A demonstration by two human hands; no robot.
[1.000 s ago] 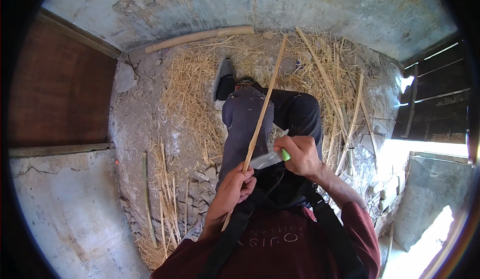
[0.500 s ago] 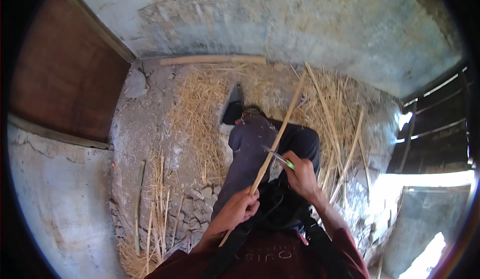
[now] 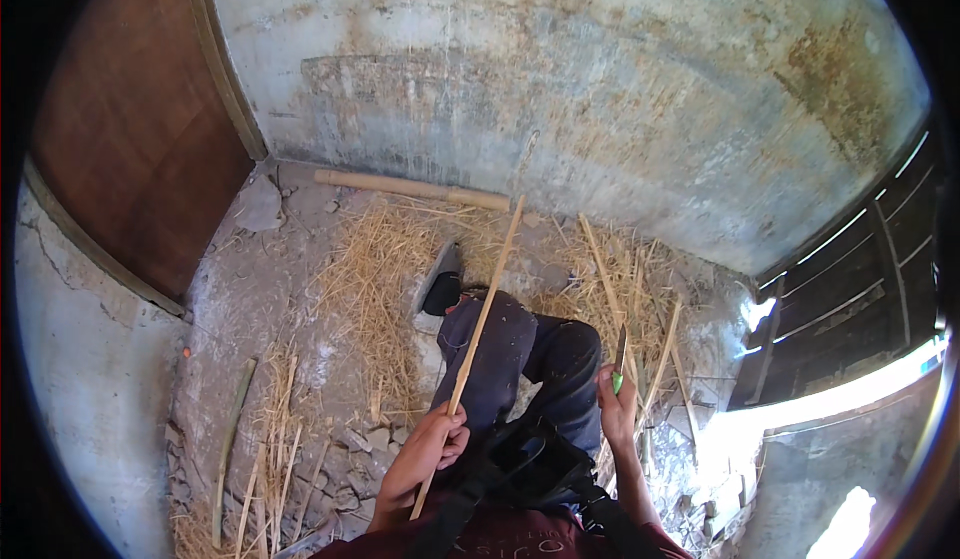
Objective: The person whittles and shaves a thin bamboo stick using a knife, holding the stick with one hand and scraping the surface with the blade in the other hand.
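My left hand (image 3: 428, 446) is closed around the lower part of a long, thin bamboo strip (image 3: 486, 311). The strip slants up and away over my bent leg, its far end near the back wall, and its near end comes out below the hand. In my right hand (image 3: 615, 407) is a knife (image 3: 620, 359) with a green handle, its blade pointing up and away. The knife is apart from the strip, off to the right beside my knee.
Pale shavings (image 3: 375, 279) and split strips (image 3: 610, 269) litter the dirt floor. A thick bamboo pole (image 3: 410, 188) lies along the back wall. A green stick (image 3: 233, 439) and rubble (image 3: 350, 469) lie at the left. A brown door panel (image 3: 140, 129) stands far left, dark slats (image 3: 840, 279) at right.
The knife was against the strip and has moved right, away from it, blade now pointing up. The left hand still grips the strip. The view has tilted up, showing more wall.
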